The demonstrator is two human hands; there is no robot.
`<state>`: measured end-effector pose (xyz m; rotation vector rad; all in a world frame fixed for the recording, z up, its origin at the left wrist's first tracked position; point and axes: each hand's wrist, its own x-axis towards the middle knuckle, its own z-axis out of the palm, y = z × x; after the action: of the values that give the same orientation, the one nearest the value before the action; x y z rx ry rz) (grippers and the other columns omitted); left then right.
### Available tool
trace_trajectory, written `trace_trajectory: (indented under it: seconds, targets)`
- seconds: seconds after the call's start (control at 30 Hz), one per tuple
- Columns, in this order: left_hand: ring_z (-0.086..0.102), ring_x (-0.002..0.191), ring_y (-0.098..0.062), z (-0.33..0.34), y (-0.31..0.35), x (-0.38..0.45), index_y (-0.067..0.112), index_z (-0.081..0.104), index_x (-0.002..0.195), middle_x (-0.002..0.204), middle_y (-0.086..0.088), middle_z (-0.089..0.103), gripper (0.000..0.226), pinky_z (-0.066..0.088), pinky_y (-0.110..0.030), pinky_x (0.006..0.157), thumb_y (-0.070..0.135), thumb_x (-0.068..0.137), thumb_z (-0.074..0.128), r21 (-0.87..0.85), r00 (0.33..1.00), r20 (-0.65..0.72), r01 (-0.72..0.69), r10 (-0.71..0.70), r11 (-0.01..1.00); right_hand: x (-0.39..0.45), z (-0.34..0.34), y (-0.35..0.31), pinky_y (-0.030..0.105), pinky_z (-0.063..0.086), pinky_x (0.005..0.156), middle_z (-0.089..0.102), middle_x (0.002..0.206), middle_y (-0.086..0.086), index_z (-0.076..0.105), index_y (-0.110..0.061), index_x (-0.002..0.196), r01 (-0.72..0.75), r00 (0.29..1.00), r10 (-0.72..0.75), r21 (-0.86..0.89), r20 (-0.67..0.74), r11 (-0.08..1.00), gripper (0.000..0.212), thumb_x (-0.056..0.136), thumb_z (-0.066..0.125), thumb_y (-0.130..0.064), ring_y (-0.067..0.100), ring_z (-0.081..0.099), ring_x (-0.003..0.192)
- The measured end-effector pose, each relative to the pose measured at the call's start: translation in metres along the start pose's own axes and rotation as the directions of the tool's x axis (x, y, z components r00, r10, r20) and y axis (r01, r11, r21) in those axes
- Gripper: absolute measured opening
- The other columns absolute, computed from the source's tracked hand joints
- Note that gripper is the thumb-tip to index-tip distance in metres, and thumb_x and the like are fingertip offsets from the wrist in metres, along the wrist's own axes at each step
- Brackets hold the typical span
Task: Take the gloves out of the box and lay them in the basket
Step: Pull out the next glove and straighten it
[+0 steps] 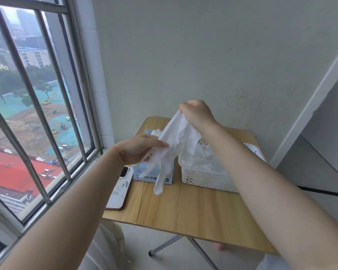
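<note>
A white disposable glove (pixel 176 141) hangs stretched in the air above the table. My right hand (pixel 197 114) pinches its cuff at the top. My left hand (pixel 139 148) holds its lower part, and the glove's fingers dangle down in front of the glove box (pixel 144 175). The pale blue box stands on the wooden table with more white gloves (pixel 156 132) sticking out of its top. To its right sits the white perforated basket (pixel 205 179), with several white gloves (pixel 205 158) lying inside.
A phone in a patterned case (pixel 119 189) lies at the small folding table's (pixel 183 209) left edge. A barred window (pixel 37 106) runs along the left. A plain wall stands behind the table, and a white shelf unit (pixel 324 145) is at the right.
</note>
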<state>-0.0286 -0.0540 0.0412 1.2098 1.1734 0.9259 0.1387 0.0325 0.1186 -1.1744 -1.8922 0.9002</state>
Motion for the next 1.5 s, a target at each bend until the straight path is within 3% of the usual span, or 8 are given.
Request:
trace_trajectory:
  seconds: [0.17,0.37,0.53,0.7,0.8,1.03,1.13,1.5]
  targets:
    - [0.063,0.086,-0.023,-0.021,-0.012,0.001,0.003,0.067,0.108,0.097,-0.013,0.066,0.036,0.053,-0.036,0.086,0.028,0.083,0.073,-0.257,1.000,-0.024,0.006,-0.013,0.966,0.008,-0.009,0.016,0.021,0.028,0.051,0.037,0.064,0.001,0.037,-0.017,0.067,-0.273,0.962,0.272,0.036,0.035,0.961,0.019,0.085,0.039,-0.012,0.020,0.038,0.056]
    - [0.057,0.062,-0.018,-0.012,-0.003,0.030,0.006,0.063,0.088,0.073,-0.008,0.056,0.022,0.047,-0.028,0.063,0.027,0.091,0.062,-0.315,0.984,-0.141,0.059,-0.108,0.947,0.004,-0.028,0.051,0.030,0.049,0.054,0.057,0.060,0.008,0.053,-0.005,0.070,-0.486,0.873,0.444,0.272,0.203,0.830,0.030,0.091,0.035,0.006,0.024,0.058,0.054]
    - [0.061,0.066,-0.014,0.012,0.011,0.076,0.011,0.069,0.091,0.083,-0.007,0.064,0.010,0.050,-0.024,0.063,0.021,0.091,0.064,0.130,0.936,-0.347,0.113,-0.061,0.985,0.003,-0.051,0.089,0.013,0.026,0.038,0.047,0.047,0.005,0.045,-0.011,0.067,-0.556,0.831,0.516,0.285,0.209,0.780,0.033,0.091,0.032,0.007,0.015,0.040,0.035]
    - [0.059,0.074,-0.019,0.056,0.013,0.130,0.022,0.064,0.083,0.085,0.000,0.062,0.011,0.049,-0.025,0.068,0.025,0.080,0.074,0.634,0.900,-0.410,0.164,0.148,0.756,-0.004,-0.078,0.139,0.013,0.025,0.041,0.040,0.069,0.007,0.050,-0.007,0.080,-0.590,0.807,0.586,0.040,0.077,0.807,0.025,0.088,0.036,0.011,0.015,0.034,0.054]
    - [0.059,0.075,-0.018,0.075,0.014,0.154,0.024,0.064,0.089,0.093,-0.001,0.062,0.018,0.048,-0.026,0.067,0.030,0.077,0.076,0.772,0.915,-0.354,0.170,0.193,0.612,-0.010,-0.094,0.163,0.022,0.036,0.047,0.054,0.091,0.015,0.046,-0.004,0.130,-0.491,0.868,0.493,-0.238,-0.053,0.838,0.033,0.098,0.035,-0.005,0.024,0.052,0.069]
    - [0.054,0.113,-0.026,0.105,0.005,0.165,0.024,0.063,0.116,0.117,-0.003,0.058,0.029,0.045,-0.038,0.094,0.032,0.089,0.065,0.976,0.879,-0.135,0.040,0.458,0.212,-0.013,-0.101,0.192,0.031,0.037,0.055,0.063,0.114,0.013,0.019,-0.006,0.152,-0.156,0.985,0.149,-0.801,-0.085,0.578,0.062,0.093,0.037,0.004,0.029,0.062,0.090]
    - [0.050,0.119,-0.022,0.129,-0.004,0.159,0.027,0.065,0.115,0.121,0.000,0.058,0.030,0.040,-0.042,0.102,0.044,0.090,0.063,0.941,0.924,0.021,-0.147,0.382,0.304,-0.013,-0.097,0.197,0.032,0.039,0.063,0.063,0.114,0.013,0.030,-0.005,0.145,-0.078,0.991,0.132,-0.858,-0.012,0.507,0.054,0.093,0.039,0.003,0.028,0.062,0.098]
    - [0.024,0.141,-0.020,0.101,-0.008,0.143,0.038,0.039,0.143,0.150,0.006,0.033,0.077,0.027,-0.046,0.117,0.036,0.076,0.077,0.943,0.997,0.024,0.003,-0.075,0.334,-0.011,-0.093,0.208,0.031,0.042,0.065,0.065,0.113,0.008,0.034,-0.005,0.145,-0.025,0.986,0.160,-0.928,0.038,0.373,0.059,0.088,0.048,0.004,0.024,0.065,0.098]
